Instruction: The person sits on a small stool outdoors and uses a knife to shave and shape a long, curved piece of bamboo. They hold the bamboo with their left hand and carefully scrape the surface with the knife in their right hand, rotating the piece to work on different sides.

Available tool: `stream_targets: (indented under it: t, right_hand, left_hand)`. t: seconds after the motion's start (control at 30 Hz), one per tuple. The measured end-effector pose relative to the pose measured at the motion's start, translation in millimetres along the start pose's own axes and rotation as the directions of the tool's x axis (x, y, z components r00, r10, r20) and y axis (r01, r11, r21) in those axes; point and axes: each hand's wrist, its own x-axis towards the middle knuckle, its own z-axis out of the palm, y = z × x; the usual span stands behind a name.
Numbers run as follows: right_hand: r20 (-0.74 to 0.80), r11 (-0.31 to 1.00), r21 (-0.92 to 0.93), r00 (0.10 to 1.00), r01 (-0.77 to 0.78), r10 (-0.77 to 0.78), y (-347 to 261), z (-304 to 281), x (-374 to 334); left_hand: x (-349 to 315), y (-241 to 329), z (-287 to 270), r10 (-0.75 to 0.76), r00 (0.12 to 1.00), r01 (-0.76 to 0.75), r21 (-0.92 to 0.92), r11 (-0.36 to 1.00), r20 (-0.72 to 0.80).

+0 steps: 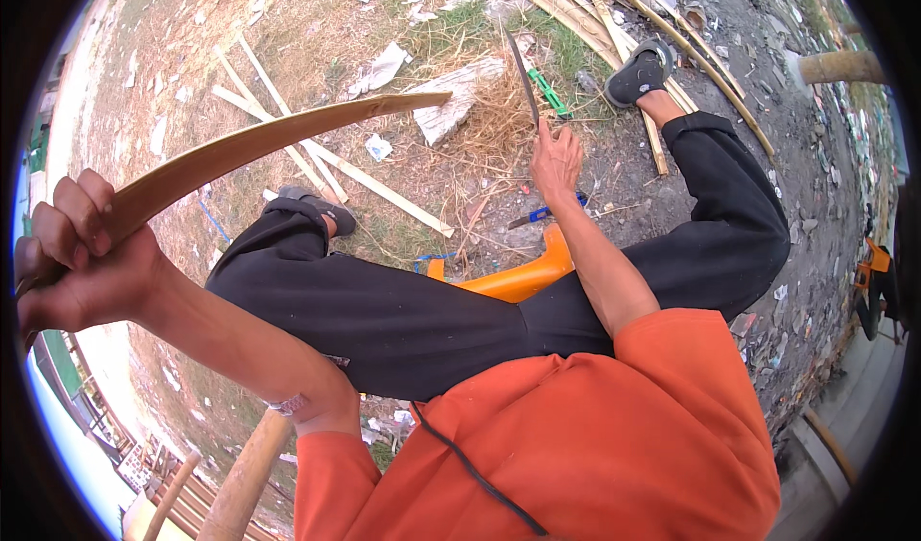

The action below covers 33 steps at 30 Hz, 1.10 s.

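Tan strip [278, 135], probable blade [521, 76]: hands [91, 253] [558, 164] hold one each.

Outdoors in bright daylight, the ground [173, 244] is dry and brown on the left, darker grey on the right, strewn with litter [384, 69]. Lower left show 2 poles [245, 474]; upper right, 1 post [844, 67]. Pale sky [72, 435] edges the left.

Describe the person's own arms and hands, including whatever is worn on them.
The left hand and right hand are both ungloved, with no rings visible. The loose orange-red shirt has short sleeves, leaving the forearms uncovered. The left one shows a small pale patch near the elbow; I cannot tell if it is worn.
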Motion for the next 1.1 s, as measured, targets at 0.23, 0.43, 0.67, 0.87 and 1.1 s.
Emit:
stream_targets:
  t: [0.23,0.43,0.67,0.87,1.1]
  right_hand:
    - [0.857,0.817,-0.254,0.512,0.517,-0.057,61,28,-44]
    - [0.905,0.877,-0.159,0.421,0.453,-0.053,49,25,-33]
    - [0.353,0.842,0.539,0.905,0.010,-0.236,-67,-87,67]
    - [0.357,0.837,0.546,0.894,0.037,-0.272,-145,-109,22]
    - [0.456,0.900,0.434,0.871,-0.038,-0.183,-140,-75,30]
  left_hand:
    - [15,0,-30,-0.085,0.963,0.146,-0.229,0.963,0.257]
    - [18,-8,-50,0.060,0.837,0.181,-0.379,0.908,0.543]
    - [16,-10,-53,0.069,0.817,0.221,-0.421,0.880,0.573]
    - [15,-8,-47,0.101,0.831,0.146,-0.389,0.910,0.547]
    - [5,-2,-35,0.132,0.800,0.148,-0.406,0.902,0.586]
